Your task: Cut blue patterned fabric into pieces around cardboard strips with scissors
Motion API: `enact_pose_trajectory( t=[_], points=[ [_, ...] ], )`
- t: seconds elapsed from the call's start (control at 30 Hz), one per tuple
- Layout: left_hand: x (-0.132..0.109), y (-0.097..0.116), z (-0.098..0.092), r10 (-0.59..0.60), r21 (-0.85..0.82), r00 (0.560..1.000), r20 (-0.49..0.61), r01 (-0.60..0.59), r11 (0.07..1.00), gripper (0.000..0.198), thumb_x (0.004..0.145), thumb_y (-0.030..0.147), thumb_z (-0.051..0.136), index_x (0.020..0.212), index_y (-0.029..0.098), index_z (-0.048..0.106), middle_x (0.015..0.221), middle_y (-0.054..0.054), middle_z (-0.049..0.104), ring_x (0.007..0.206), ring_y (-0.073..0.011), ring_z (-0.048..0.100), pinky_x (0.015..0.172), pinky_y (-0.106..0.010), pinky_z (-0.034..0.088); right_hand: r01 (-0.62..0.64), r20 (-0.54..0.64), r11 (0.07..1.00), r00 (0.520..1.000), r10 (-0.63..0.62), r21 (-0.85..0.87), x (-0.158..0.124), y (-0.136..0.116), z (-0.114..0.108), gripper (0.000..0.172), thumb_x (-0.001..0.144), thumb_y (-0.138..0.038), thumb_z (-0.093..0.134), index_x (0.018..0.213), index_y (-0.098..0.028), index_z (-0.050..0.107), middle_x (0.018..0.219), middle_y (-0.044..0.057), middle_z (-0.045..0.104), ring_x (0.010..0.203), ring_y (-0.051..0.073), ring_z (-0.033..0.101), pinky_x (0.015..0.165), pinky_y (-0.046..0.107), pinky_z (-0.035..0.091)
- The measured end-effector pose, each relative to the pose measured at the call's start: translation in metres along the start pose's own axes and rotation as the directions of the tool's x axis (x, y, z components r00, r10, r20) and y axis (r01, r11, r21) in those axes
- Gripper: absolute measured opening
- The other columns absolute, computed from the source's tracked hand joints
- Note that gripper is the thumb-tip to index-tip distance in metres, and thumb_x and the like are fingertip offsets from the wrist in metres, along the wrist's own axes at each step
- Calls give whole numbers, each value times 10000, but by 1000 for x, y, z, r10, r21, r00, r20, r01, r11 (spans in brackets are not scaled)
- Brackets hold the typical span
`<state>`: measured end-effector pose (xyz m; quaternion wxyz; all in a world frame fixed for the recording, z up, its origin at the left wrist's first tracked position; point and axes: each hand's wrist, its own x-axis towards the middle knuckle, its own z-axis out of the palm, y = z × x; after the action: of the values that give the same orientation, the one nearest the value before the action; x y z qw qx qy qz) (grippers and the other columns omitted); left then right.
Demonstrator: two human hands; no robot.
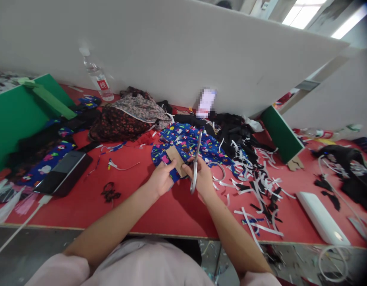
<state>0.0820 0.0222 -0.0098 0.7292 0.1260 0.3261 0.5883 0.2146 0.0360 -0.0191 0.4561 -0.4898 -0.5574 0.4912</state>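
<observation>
Above the red worktop [159, 206], the left hand [161, 179] pinches a cardboard piece [175, 158] against blue printed fabric [211, 149]; the right hand [203, 179] grips scissors [196, 161], blades beside the card; the left fingertips sit close and risk a nick; loose fabric may slip off the card.

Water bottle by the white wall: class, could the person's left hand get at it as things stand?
Probably not readily. The left hand pinches a cardboard piece against blue printed fabric, and the water bottle stands far back-left beyond heaped floral cloth. Nothing walls it off, though.
</observation>
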Motion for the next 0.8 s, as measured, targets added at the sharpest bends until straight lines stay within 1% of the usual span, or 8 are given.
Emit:
enact_pose_trajectory(
  t=[0.13,0.23,0.3,0.43,0.53,0.6,0.7,0.8],
  points=[
    [2,13,-2,-16,21,996,-93,18,1000,368,827,123,525,1193,153,525,1015,-102,688,897,-212,660,903,-420,477,-33,-87,999,996,36,40,0,-6,-7,309,674,-399,692,880,-222,543,628,-49,515,544,112,484,503,230,379],
    [4,23,-5,-18,-1,994,-110,18,1000,371,820,109,532,1188,154,532,1055,-106,677,924,-209,655,905,-399,482,-77,-141,991,986,92,107,1,-9,-12,350,698,-461,661,912,-225,517,675,-16,584,511,122,502,447,234,374],
    [4,25,-6,-18,-8,995,-102,17,1000,367,818,100,532,1180,155,538,1064,-103,675,932,-206,653,908,-389,483,-97,-127,986,985,115,134,2,-10,-14,363,698,-475,660,918,-227,510,683,-12,591,478,116,488,415,233,363],
    [4,23,-5,-1,26,996,-86,3,1000,362,815,93,526,1173,148,542,1040,-104,685,935,-214,654,908,-410,486,-114,-84,985,989,126,127,1,-7,-13,326,683,-445,685,889,-241,536,625,-58,512,438,82,423,398,217,330],
    [3,19,-5,22,50,997,-71,-19,999,356,810,94,534,1163,127,544,1013,-113,693,918,-224,660,905,-429,485,-112,-70,982,990,124,149,1,-5,-12,344,647,-401,724,878,-241,526,641,-63,513,466,78,432,418,211,343],
    [3,17,-6,32,62,998,-56,-29,998,354,807,97,541,1159,124,547,1004,-114,696,909,-226,663,902,-435,485,-131,-31,973,990,139,189,1,-4,-12,363,634,-387,736,881,-242,513,629,-67,507,458,78,430,414,210,344],
    [3,16,-7,33,90,999,-29,-30,996,358,804,98,544,1159,142,558,1011,-104,696,912,-225,662,897,-432,489,-163,17,954,986,165,250,1,-2,-10,388,607,-366,756,882,-246,510,597,-85,453,443,75,420,406,208,345],
    [1,14,-6,29,110,1000,10,-30,993,371,795,101,557,1162,157,566,1030,-98,692,935,-227,655,901,-427,486,-182,13,947,983,186,264,0,-2,-9,424,585,-350,770,902,-248,509,608,-91,438,443,70,424,399,202,347]
  ],
)
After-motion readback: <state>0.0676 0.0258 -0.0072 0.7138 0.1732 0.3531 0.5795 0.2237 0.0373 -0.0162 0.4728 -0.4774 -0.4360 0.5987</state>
